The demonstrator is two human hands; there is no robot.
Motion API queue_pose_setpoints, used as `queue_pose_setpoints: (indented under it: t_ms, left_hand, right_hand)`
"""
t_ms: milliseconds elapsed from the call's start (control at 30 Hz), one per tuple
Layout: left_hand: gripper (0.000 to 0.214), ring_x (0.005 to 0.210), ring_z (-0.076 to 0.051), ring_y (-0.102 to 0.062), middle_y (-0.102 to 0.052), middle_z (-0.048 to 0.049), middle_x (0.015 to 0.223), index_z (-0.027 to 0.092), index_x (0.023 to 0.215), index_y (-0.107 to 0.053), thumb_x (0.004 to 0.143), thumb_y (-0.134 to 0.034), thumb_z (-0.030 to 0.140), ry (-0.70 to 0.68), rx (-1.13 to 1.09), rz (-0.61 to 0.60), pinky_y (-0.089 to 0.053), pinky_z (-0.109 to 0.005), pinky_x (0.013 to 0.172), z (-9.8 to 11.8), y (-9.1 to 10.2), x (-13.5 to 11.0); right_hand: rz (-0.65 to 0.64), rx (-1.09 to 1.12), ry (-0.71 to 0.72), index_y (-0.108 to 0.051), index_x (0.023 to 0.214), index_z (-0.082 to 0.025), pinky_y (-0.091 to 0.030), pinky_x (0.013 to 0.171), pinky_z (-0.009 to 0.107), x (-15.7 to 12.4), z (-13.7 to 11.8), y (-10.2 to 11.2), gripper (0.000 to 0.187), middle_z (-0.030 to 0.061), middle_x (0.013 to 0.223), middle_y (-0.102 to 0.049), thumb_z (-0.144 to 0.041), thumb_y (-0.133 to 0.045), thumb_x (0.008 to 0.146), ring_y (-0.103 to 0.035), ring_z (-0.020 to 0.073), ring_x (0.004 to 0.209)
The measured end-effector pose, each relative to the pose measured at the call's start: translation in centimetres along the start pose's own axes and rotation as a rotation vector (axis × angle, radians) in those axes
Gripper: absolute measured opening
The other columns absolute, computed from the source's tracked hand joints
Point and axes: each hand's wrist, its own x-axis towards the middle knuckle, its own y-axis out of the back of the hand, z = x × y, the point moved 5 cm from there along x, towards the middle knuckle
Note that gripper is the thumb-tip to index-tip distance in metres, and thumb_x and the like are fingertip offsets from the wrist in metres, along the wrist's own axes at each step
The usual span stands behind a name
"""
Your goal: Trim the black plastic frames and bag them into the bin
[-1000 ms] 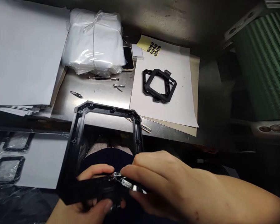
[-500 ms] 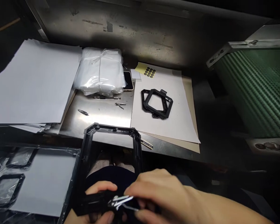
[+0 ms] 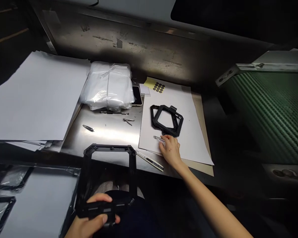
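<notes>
1. Two hands, well apart.
2. Left hand (image 3: pixel 94 215): clamped on one black plastic frame (image 3: pixel 111 147), below the table edge.
3. Right hand (image 3: pixel 171 150): pinching one small metal part (image 3: pixel 157 137) on white paper (image 3: pixel 191 138), just beside a second black frame (image 3: pixel 152 115).

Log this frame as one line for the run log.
Left hand: grips black plastic frame | Right hand: touches small metal piece on white paper | Nearby: second black frame
</notes>
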Motion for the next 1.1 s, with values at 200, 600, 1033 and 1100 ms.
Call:
queue_pose_setpoints:
  t_ms: [200,600,1033,1100]
  left_hand:
    - [0.018,0.074,-0.022,-0.062,-0.072,-0.0084,0.072,0.019,0.086,-0.056,0.068,-0.057,0.015,0.137,-0.197,-0.054,-0.033,-0.036,0.075,-2.6,1.5,4.6]
    - [0.021,0.083,-0.021,-0.056,-0.061,-0.0014,0.064,0.021,0.062,-0.06,0.07,-0.054,0.039,-0.016,-0.7,0.008,-0.041,-0.033,0.081,-2.8,1.1,7.8]
    - [0.03,0.058,-0.016,-0.049,-0.047,0.0024,0.047,0.019,0.047,-0.051,0.072,-0.057,0.034,0.07,-0.888,0.176,-0.043,-0.034,0.074,-4.4,0.8,8.6]
    - [0.031,0.059,-0.016,-0.049,-0.048,0.0024,0.048,0.019,0.047,-0.051,0.074,-0.054,0.035,0.074,-0.881,0.182,-0.042,-0.034,0.076,-4.2,0.8,8.6]
  right_hand:
    - [-0.257,-0.057,0.21,-0.055,0.09,-0.014,-0.042,0.069,0.032,-1.6,-5.1,-1.6,0.018,0.0081,0.085,-0.055,-0.027,-0.047,0.081,-0.05,0.0194,0.079]
    - [-0.524,0.011,0.293,-0.047,0.096,-0.013,-0.037,0.05,0.021,-0.4,-10.6,-1.7,0.017,0.0,0.065,-0.053,-0.015,-0.032,0.088,-0.048,0.011,0.054]
    - [-0.86,-0.379,0.629,-0.053,0.084,-0.014,-0.02,0.041,0.028,2.3,-18.4,-6.8,0.024,0.002,0.065,-0.055,0.002,-0.037,0.075,-0.051,0.0156,0.054]
    - [-0.861,-0.38,0.649,-0.052,0.084,-0.013,-0.019,0.04,0.028,2.3,-18.6,-6.9,0.024,0.0019,0.064,-0.054,0.002,-0.036,0.074,-0.05,0.0152,0.053]
